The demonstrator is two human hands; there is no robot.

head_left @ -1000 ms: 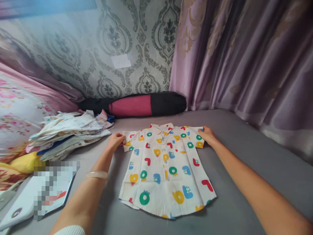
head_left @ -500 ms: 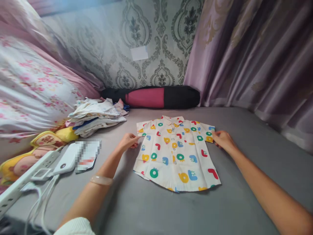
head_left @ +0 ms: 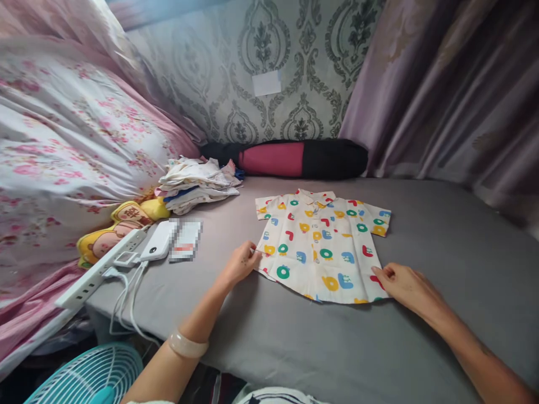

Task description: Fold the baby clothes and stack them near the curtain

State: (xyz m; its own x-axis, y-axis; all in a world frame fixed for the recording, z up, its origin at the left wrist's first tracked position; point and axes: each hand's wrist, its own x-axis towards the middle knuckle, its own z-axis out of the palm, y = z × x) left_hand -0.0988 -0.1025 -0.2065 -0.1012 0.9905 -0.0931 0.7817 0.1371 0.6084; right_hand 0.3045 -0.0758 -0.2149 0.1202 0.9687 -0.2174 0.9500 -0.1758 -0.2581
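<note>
A small short-sleeved shirt (head_left: 314,255), cream with coloured letter prints, lies spread flat, collar away from me and buttoned front up. My left hand (head_left: 243,262) pinches its left side edge a little above the hem; a pale bangle circles that wrist. At the lower right corner, my right hand (head_left: 406,286) has thumb and fingers closed on the shirt's edge beside a red letter. Both sleeves lie flat, free of my hands.
Folded clothes (head_left: 200,182) are stacked at the back left, near a black and red roll (head_left: 273,159) against the wall. A power strip (head_left: 101,272), white power bank (head_left: 160,241), cables and yellow plush toy (head_left: 105,241) lie left. A teal fan (head_left: 90,376) stands below the bed edge.
Both hands have moved from the sleeve areas down the shirt's sides towards the hem. My view has shifted left and back, bringing the fan into sight.
</note>
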